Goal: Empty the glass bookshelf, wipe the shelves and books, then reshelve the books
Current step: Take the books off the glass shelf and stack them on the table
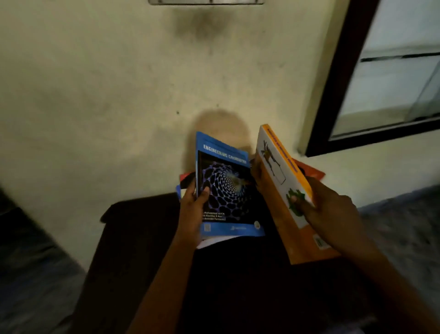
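My left hand (194,205) grips a blue book titled Engineering Chemistry (226,188) by its left edge, thumb on the cover. My right hand (326,212) grips an orange and white book (283,181) tilted on edge, with the thumb on its white cover and the fingers round the spine. Both books are held above a dark table (142,238) against the wall. Under them lie other books: a red and black one (187,180) at the left and an orange-red one (312,171) at the right. The glass bookshelf (392,83) with its dark frame is at the upper right.
A pale stained wall (119,95) rises right behind the table. Grey floor (400,228) shows to the right of the table and at the lower left. A metal fixture (204,2) sits at the top edge.
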A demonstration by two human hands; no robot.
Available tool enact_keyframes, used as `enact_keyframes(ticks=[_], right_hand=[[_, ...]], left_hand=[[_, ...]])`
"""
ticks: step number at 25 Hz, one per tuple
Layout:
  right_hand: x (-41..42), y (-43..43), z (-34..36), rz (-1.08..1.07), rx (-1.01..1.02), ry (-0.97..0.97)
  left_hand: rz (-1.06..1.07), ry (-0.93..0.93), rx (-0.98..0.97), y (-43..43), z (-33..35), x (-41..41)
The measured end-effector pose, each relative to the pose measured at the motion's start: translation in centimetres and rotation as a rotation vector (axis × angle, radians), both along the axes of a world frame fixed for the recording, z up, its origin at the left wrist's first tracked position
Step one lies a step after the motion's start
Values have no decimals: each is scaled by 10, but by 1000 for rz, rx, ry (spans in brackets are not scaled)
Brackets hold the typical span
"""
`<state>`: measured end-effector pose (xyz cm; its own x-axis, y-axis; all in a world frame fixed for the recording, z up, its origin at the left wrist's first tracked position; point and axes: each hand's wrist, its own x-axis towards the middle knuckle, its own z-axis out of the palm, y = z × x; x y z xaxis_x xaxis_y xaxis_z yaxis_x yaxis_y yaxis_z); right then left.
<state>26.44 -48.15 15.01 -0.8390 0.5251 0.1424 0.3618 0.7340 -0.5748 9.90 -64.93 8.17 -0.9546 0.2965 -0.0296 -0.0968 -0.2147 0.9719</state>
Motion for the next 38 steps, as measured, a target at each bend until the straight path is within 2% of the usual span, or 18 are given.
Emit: enact_keyframes(ticks=[3, 5, 8, 9, 13, 15, 17, 19, 22, 26, 29, 34, 38], right_hand=[[-25, -9, 2, -84, 131, -16], [-58, -15, -5, -85, 230, -7], [-112, -34, -30, -46, 277, -38], [-127, -43, -39, -22, 292, -81], [-171, -83, -66, 152, 401, -239], [-186, -98, -78, 199, 406, -292], [-201, -109, -87, 210, 395, -291], [-206, -110, -90, 250, 339, -269], [-182, -94, -103, 435, 243, -222], [-140, -71, -151, 602, 438, -151], [-148, -73, -167, 566, 483, -197], [-161, -87, -163, 527, 445, -241], [-170, -88, -168, 493, 493, -255]], left_hand=[[9, 92, -113, 11, -29, -48], [5, 81, -219, 7, -53, -67], [30, 95, -534, -2, -82, -72], [44, 118, -565, -5, -87, -72], [78, 260, -305, -9, -109, -86], [94, 80, -132, -11, -115, -85], [110, -138, 108, -14, -93, -72], [49, -269, 224, -15, -80, -59], [-2, -335, 253, -23, -76, -48], [12, -316, 176, -29, -83, -37], [11, -326, 218, -27, -85, -30], [28, -369, 269, -27, -95, -29], [39, -320, 224, -24, -106, -36]])
